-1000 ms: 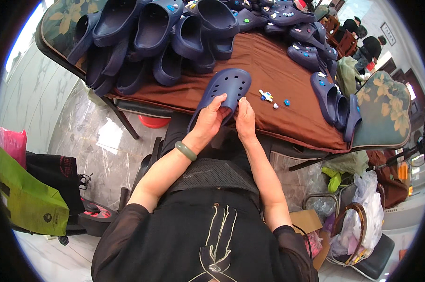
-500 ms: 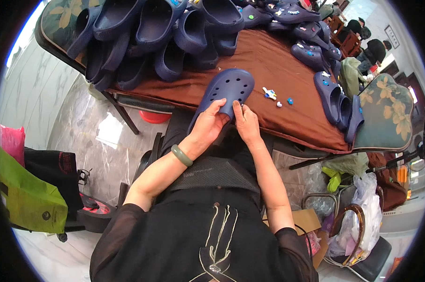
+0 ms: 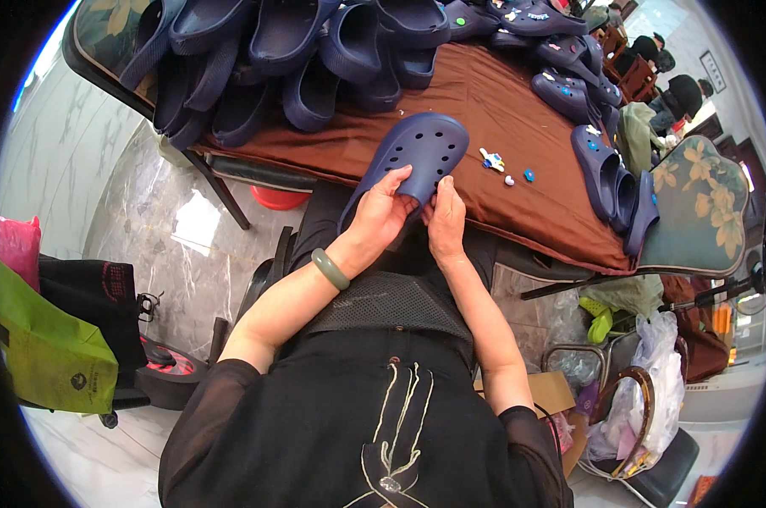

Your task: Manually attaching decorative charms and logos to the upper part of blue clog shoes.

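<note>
A navy blue clog (image 3: 425,146) with round holes in its upper is held over the table's near edge, toe pointing away. My left hand (image 3: 380,218) grips it by the opening, thumb on top and fingers reaching inside. At the opening's right edge, my right hand (image 3: 446,222) pinches the rim; whether a small piece is also between its fingertips is hidden. Just right of the clog, on the brown cloth (image 3: 484,102), lie a white, blue and yellow charm (image 3: 491,159), a small white charm (image 3: 509,180) and a small blue charm (image 3: 529,175).
Plain navy clogs (image 3: 290,42) are heaped at the table's left. Clogs bearing charms (image 3: 561,93) line the far right, with more along the right edge (image 3: 599,165). Floral chair backs (image 3: 696,199) stand at both sides. A plastic-bag-filled basket (image 3: 645,406) sits low on the right.
My right thumb has slid off the top of the clog's upper to the right edge of its opening. My left hand keeps its hold, and the view has shifted slightly.
</note>
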The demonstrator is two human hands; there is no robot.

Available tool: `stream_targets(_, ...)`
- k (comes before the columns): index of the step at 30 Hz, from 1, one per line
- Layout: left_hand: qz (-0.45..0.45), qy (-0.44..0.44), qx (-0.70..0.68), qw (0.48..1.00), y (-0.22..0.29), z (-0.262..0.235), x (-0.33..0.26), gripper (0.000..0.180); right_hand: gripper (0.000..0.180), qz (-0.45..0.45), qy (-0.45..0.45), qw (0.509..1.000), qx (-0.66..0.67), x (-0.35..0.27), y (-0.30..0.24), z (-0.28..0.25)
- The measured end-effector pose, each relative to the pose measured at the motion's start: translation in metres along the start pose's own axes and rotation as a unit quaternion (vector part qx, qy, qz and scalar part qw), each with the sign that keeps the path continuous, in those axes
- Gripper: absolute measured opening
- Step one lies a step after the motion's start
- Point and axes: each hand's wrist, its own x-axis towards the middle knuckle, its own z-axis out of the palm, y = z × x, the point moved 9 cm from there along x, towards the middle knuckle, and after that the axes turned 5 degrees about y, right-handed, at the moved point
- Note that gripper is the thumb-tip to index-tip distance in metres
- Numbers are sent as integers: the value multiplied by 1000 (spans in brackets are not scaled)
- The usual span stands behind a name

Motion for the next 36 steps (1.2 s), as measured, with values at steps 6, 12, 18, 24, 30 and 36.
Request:
stream_targets(6,-44,7,-12,999,2,-1,1,32,28,-115,-13,988,-102,-3,-20,-6)
stream_targets(12,-59,12,-18,998,19,8,-8,31,58,-412,-39,856,-311,-26,-76,13)
stream_targets(18,-35,37,-60,997,18,3,-3,34,27,-385,-42,915,-116,-19,-64,10)
stream_targets(24,-15,-8,-21,1000,19,17,-13,30,24,-431,-6,884,-180,-26,-57,6)
stream_targets(30,169,-56,400,899,28,32,-31,18,20,-565,21,711,-419,-40,-83,25)
stream_targets(36,198,-47,373,905,36,31,-24,17,21,-591,-78,726,-342,-32,-90,43)
